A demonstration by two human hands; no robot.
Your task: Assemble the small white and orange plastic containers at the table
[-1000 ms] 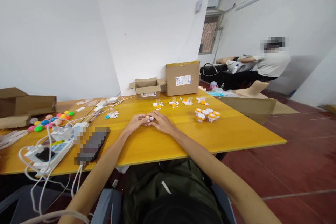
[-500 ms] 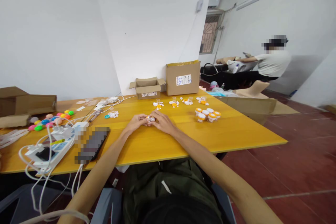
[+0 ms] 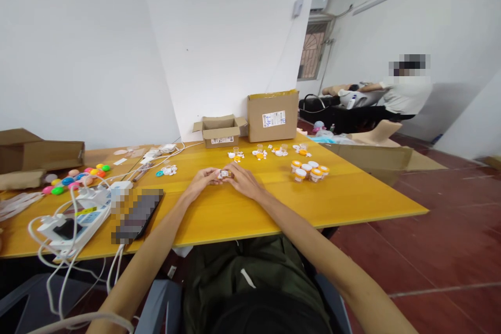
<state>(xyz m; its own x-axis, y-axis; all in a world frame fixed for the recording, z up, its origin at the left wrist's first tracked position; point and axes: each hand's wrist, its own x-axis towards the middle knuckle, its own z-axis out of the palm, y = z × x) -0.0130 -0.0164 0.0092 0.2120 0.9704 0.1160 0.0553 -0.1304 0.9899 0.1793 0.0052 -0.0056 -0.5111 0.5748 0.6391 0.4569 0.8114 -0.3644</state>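
Note:
Between the fingertips of my left hand point(image 3: 202, 181) and my right hand point(image 3: 242, 181) is a small white plastic part point(image 3: 224, 174) with small dark marks or gaps. Both hands are closed on it just over the table; its exact kind is too small to make out. Beyond my hands lie small clusters of loose white and orange plastic pieces point(image 3: 258, 155), each with a small clear cup point(image 3: 284, 148) by it. To the right stand several small clear jars with white and orange lids point(image 3: 300, 173). A teal ring with white pieces point(image 3: 169, 170) lies left of my hands.
A yellow wooden table point(image 3: 313, 209) carries an open small carton point(image 3: 221, 133) and a larger cardboard box point(image 3: 273, 117) at its back. Left are a phone point(image 3: 140, 215), a power strip point(image 3: 84, 224) with tangled cables and colourful balls point(image 3: 74, 180). Another person point(image 3: 407, 94) sits far right.
My fingers have shifted slightly around the white part, which has turned and now shows a different face. The seated person's hand has moved down. The items on the table stay in place.

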